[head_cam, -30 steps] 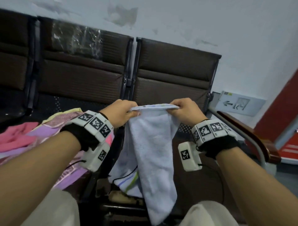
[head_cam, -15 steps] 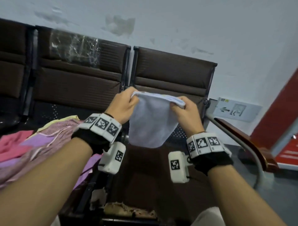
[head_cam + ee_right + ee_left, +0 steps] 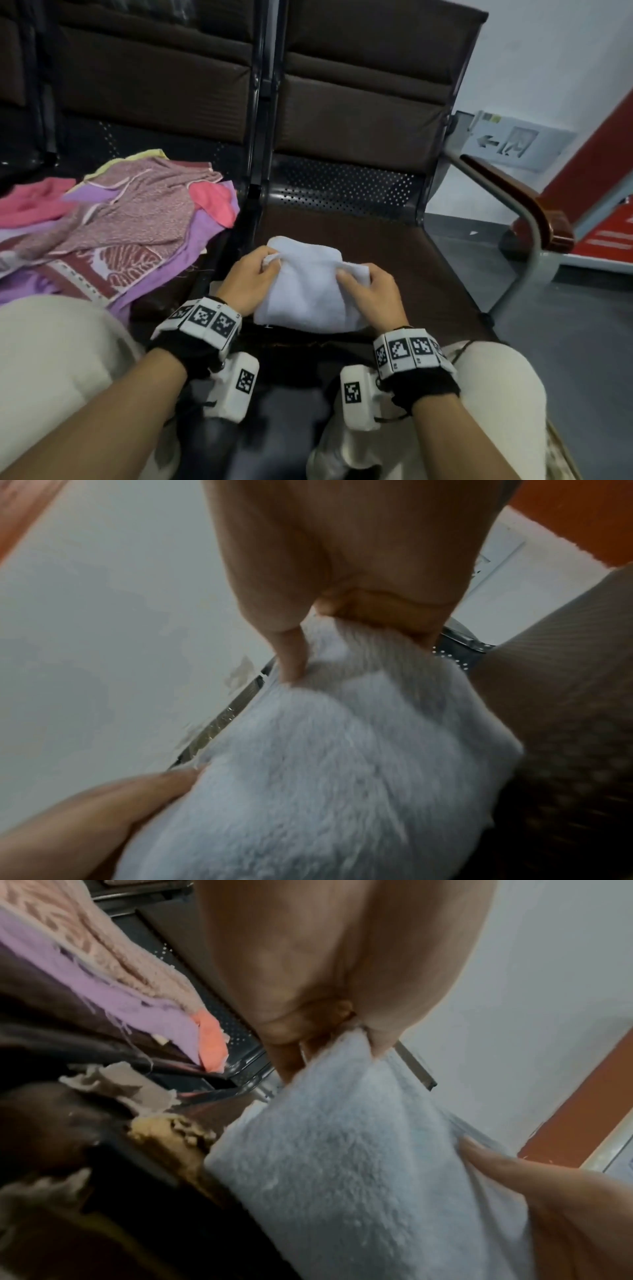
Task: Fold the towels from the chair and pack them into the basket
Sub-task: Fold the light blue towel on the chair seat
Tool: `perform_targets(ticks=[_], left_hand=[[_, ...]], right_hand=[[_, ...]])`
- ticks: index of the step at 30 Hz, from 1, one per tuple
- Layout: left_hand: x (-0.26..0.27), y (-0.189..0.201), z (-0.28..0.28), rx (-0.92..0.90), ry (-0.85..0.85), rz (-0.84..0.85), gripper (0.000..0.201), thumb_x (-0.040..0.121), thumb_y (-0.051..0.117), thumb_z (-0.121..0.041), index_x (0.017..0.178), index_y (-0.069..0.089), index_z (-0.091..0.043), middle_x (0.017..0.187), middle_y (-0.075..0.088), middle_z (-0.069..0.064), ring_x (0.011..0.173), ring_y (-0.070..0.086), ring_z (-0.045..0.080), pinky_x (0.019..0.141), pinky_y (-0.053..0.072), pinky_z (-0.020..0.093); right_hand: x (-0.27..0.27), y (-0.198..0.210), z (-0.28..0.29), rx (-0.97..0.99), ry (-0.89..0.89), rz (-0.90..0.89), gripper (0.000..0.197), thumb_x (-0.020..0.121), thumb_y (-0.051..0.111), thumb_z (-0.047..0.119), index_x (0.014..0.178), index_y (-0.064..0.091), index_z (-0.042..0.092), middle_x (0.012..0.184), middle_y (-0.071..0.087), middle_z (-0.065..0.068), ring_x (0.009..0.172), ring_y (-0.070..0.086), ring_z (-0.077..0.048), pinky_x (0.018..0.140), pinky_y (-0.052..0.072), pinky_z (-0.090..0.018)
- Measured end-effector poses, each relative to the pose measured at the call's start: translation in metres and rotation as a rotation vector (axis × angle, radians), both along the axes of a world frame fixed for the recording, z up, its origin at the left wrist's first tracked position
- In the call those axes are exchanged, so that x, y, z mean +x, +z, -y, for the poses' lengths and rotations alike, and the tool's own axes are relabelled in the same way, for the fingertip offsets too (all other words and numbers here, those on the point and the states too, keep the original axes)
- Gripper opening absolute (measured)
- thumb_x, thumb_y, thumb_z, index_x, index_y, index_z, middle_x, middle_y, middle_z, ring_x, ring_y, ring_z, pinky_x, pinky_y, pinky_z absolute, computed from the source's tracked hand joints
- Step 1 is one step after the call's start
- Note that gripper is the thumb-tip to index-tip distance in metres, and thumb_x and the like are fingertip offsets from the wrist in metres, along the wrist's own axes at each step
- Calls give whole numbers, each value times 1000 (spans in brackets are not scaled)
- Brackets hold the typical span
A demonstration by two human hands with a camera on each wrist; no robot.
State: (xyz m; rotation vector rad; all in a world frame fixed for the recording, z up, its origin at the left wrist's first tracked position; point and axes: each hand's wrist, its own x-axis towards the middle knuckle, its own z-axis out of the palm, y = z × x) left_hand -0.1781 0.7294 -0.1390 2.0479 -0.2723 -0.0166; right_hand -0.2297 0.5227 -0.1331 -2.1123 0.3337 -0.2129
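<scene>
Towels (image 3: 113, 219) in pink, purple and patterned maroon lie in a loose heap on the left seat (image 3: 219, 161) of the brown bench, unfolded and overlapping, which suggests they are the stock waiting to be taken one at a time. Right of that heap, across the gap between the two seats, a pale blue towel (image 3: 308, 287) sits on the front of the right seat (image 3: 428, 260), doubled over into a thick pad. The left hand (image 3: 251, 282) pinches its far left corner between thumb and fingers; the left wrist view shows the cloth gathered into that pinch, probably so the stacked layers stay lined up. The right hand (image 3: 371, 294) grips the right edge with fingers curled over the top and the thumb pressed into the pile, as the right wrist view shows; held at both sides this way, the fold can be flattened against the seat without sliding. The seat seems to serve as the folding surface because it is bare and at knee height, between the person's legs. Further right stand a wooden armrest (image 3: 534, 205) and a wall sign (image 3: 513, 144). No basket shows in any view, so packing looks a step away yet.
</scene>
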Motion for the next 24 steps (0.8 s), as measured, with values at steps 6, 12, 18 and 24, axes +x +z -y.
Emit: perform_targets(ticks=[6, 12, 18, 24], left_hand=[[40, -7, 15, -85, 52, -3, 12, 91, 55, -13, 101, 61, -13, 97, 62, -3, 94, 55, 12, 82, 38, 22], [108, -9, 21, -155, 44, -133, 31, 87, 56, -5, 116, 56, -15, 106, 58, 4, 97, 55, 16, 93, 46, 34], [148, -29, 16, 12, -23, -240, 59, 81, 57, 4, 136, 44, -14, 125, 57, 13, 109, 56, 20, 95, 46, 32], [141, -49, 7, 279, -109, -220, 73, 78, 66, -3, 143, 36, -15, 139, 42, 10, 120, 50, 24, 105, 38, 30]], right_hand=[[20, -17, 13, -92, 91, -230, 36, 76, 70, 12, 111, 62, 8, 106, 68, -7, 102, 62, -24, 89, 51, -40], [85, -15, 27, -119, 32, -142, 19, 83, 63, 14, 102, 65, 11, 99, 69, -7, 95, 63, -25, 79, 47, -30], [127, -25, 28, -215, 61, -315, 26, 84, 63, 18, 109, 57, 11, 104, 62, -6, 99, 58, -24, 73, 40, -28], [112, -23, 20, -522, 328, -183, 36, 79, 70, 26, 108, 50, 19, 113, 45, -1, 110, 46, -22, 90, 42, -32]])
